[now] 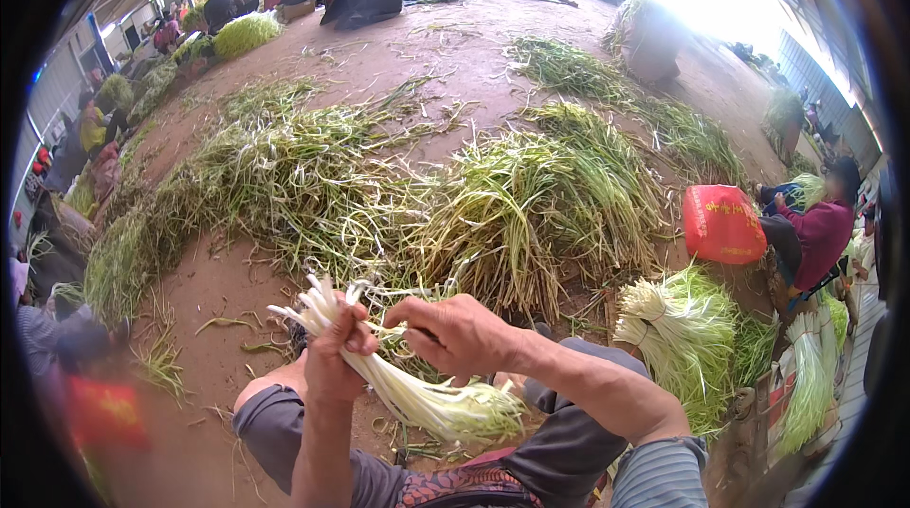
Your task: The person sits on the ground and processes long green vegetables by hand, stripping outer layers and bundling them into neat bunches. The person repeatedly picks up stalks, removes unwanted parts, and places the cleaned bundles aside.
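Note:
My left hand (341, 344) is closed around a bunch of pale garlic chives or similar stalks (426, 401); the white ends stick out at the upper left and the yellow-green leaves trail over my lap. Just to the right, my right hand (444, 334) is bent, thumb and fingers curled close to the bunch, with the fingertips partly hidden; whether they pinch a strand cannot be told. Beyond my hands lies a heap of green and yellowed stalks (526, 216). Tied bundles with white ends (675, 323) are stacked to my right.
Loose leaf litter (263, 174) spreads over the dirt floor ahead and left. A red bag (724, 224) stands at the right beside a seated person (817, 231). More bundles (807, 380) lie at the far right. Other people sit at the left and back among green piles (247, 33).

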The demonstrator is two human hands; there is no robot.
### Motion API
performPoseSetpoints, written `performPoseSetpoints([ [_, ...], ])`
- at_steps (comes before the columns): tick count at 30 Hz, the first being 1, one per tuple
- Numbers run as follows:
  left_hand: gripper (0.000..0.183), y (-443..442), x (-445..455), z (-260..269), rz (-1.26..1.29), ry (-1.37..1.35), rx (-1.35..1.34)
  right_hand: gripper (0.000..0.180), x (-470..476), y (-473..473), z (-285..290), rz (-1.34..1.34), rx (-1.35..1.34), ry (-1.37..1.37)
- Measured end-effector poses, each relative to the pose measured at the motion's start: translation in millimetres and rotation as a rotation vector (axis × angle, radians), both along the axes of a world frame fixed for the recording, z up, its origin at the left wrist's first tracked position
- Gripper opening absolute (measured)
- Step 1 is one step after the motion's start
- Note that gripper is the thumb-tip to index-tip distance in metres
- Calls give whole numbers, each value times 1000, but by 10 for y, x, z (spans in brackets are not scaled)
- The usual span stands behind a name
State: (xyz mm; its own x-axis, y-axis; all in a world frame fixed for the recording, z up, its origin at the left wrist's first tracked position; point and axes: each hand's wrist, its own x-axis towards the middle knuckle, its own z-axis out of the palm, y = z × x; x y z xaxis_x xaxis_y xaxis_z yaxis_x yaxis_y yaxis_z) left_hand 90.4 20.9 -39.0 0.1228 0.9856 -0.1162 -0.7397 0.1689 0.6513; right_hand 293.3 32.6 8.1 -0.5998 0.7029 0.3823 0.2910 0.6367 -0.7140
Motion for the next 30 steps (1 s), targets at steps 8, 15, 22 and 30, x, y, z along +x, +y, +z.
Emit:
performPoseSetpoints([
  [8, 16, -86, -101, 73, -47, 11, 175, 31, 269, 199, 144, -277, -364, 239],
  [15, 24, -215, 10, 209, -325, 256, 285, 55, 624, 380, 105, -320, -741, -67],
  [22, 16, -262, 204, 252, -613, 507, 522, 61, 104, 223, -552, 200, -1116, 84],
  [30, 16, -238, 201, 199, -535, 686, 611, 67, 55, 93, -625, 161, -1226, -38],
])
